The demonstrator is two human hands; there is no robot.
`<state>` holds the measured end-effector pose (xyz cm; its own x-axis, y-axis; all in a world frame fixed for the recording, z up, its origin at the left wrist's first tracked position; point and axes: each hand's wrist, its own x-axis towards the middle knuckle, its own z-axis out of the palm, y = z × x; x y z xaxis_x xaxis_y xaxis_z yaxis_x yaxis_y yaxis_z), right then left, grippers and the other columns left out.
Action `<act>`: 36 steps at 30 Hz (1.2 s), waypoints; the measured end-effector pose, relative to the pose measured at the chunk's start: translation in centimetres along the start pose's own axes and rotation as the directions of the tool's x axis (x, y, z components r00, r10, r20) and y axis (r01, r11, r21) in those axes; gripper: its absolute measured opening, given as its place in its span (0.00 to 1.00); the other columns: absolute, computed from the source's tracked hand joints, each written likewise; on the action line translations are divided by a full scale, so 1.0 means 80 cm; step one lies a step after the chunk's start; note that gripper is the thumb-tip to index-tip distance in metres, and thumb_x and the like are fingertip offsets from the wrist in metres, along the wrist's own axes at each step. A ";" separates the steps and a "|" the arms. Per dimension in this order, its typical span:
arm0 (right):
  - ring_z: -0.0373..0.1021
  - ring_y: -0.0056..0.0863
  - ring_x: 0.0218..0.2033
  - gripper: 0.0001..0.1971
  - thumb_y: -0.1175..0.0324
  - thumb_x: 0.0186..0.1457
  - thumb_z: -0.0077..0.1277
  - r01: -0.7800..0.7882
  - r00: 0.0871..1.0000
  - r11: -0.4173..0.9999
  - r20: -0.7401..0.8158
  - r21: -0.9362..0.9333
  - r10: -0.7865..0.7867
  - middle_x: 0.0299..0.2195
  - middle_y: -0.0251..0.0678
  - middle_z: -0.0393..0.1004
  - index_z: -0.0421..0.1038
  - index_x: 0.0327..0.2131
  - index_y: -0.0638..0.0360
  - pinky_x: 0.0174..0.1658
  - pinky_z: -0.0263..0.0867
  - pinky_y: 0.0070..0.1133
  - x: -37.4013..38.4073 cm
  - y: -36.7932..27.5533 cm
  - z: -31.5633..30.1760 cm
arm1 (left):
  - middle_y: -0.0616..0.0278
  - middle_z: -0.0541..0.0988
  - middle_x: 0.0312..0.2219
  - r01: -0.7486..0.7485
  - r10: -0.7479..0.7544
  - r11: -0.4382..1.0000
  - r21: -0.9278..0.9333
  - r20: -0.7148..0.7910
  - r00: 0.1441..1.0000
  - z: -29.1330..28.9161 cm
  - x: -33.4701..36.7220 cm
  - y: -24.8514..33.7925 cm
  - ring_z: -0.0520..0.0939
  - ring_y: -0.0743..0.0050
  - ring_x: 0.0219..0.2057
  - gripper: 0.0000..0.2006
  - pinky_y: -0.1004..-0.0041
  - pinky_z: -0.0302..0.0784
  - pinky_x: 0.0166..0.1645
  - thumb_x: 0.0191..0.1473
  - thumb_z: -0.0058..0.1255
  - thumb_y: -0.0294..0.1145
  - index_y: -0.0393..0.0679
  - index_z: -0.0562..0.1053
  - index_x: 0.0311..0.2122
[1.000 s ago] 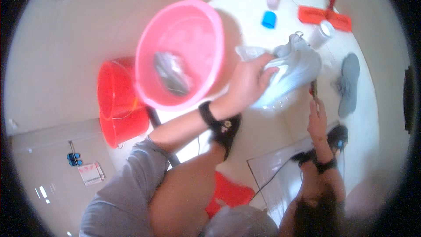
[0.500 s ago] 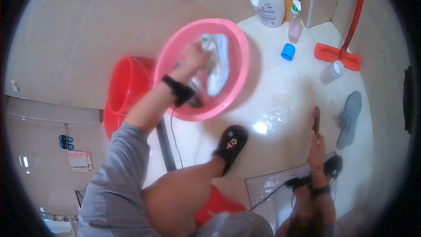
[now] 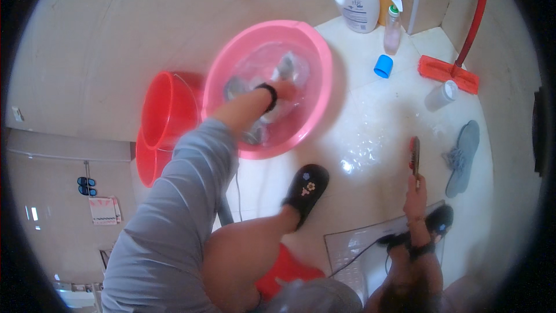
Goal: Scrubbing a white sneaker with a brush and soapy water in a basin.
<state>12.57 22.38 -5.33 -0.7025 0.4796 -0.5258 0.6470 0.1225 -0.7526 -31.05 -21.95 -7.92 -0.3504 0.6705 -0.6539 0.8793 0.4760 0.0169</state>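
Glossy white floor tiles [image 3: 370, 122], wet and glinting in the middle, ran up to beige walls. On them stood a pink basin [image 3: 324, 66] of water, to the left of centre, beside red buckets [image 3: 165, 110]. Inside it lay a white shoe [image 3: 285, 65], its long axis running from the far side back toward the near left; which end was the toe could not be told. Over its middle was the person's left hand [image 3: 283, 89], its fingers blurred by the water, so how far they were closed, or how firmly they gripped, could not be told.

Well apart, the right hand [image 3: 415, 197] had its fingers wrapped round the near end of a scrubbing brush [image 3: 414, 153]. That brush pointed away from the person, its long axis nearly straight, its red bristles facing left toward the basin. Further right lay a flat grey insole [image 3: 463, 156].
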 end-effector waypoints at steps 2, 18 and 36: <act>0.68 0.31 0.30 0.21 0.52 0.61 0.44 -0.024 1.000 1.000 -0.019 -0.007 0.023 0.31 0.42 0.72 0.65 0.47 0.61 0.36 0.63 0.26 -0.007 0.004 -0.002 | 0.57 0.76 0.46 0.069 -0.166 0.951 0.300 0.311 0.936 -0.108 -0.008 0.105 0.74 0.67 0.49 0.16 0.65 0.64 0.57 0.62 0.33 0.35 0.43 0.71 0.48; 0.67 0.30 0.32 0.20 0.54 0.62 0.44 -0.015 1.000 1.000 0.006 0.005 0.015 0.33 0.42 0.72 0.65 0.49 0.61 0.38 0.64 0.25 -0.008 0.008 -0.014 | 0.58 0.81 0.36 0.237 0.007 0.686 -0.688 0.333 0.943 -0.134 -0.156 0.020 0.78 0.66 0.43 0.23 0.66 0.72 0.48 0.44 0.65 0.43 0.37 0.75 0.39; 0.66 0.28 0.32 0.23 0.53 0.62 0.43 -0.031 0.999 0.999 0.021 -0.017 0.032 0.33 0.40 0.71 0.64 0.50 0.63 0.38 0.64 0.25 -0.011 -0.004 -0.018 | 0.51 0.80 0.27 0.280 -0.338 0.891 -0.356 -0.109 0.935 -0.139 -0.077 0.102 0.79 0.56 0.27 0.17 0.61 0.73 0.36 0.49 0.52 0.47 0.42 0.80 0.29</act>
<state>13.42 23.16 -4.10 -0.6877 0.4652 -0.5574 0.6735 0.1222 -0.7290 -25.34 -15.87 4.64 -0.6597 0.5283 -0.5345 0.5706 0.8150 0.1013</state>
